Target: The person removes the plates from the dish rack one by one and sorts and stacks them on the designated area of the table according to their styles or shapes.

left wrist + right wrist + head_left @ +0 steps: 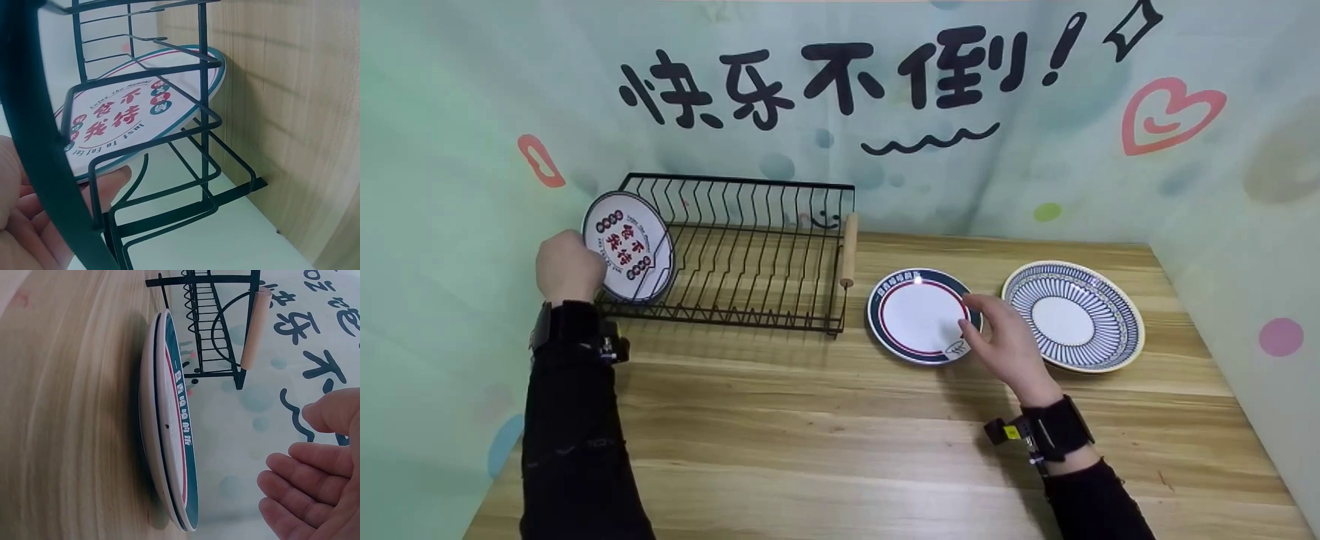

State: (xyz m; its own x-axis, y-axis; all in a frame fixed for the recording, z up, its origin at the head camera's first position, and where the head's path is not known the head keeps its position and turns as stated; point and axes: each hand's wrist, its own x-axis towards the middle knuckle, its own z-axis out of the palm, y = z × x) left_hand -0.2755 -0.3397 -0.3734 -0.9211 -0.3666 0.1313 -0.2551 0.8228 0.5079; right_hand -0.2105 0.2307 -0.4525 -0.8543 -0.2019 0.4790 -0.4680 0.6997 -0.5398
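My left hand point(571, 265) grips the outer edge of a white plate point(624, 234) printed with red characters. That plate stands tilted in the left end of a black wire dish rack point(761, 328); in the left wrist view, fingers point(115, 183) show under its rim, behind the wires. Over the right edge of a white plate with a dark blue-green rim point(919, 319) hovers my right hand point(1006, 341), fingers loosely bent and holding nothing. The right wrist view shows a gap between this hand and the plate, whose side shows two stacked rims point(160, 410).
Right of my right hand sits a blue-and-white patterned dish point(1121, 337) on the wooden table point(810, 450). The rack has a wooden handle point(849, 251) at its right end. Printed cloth point(780, 150) hangs behind and at both sides.
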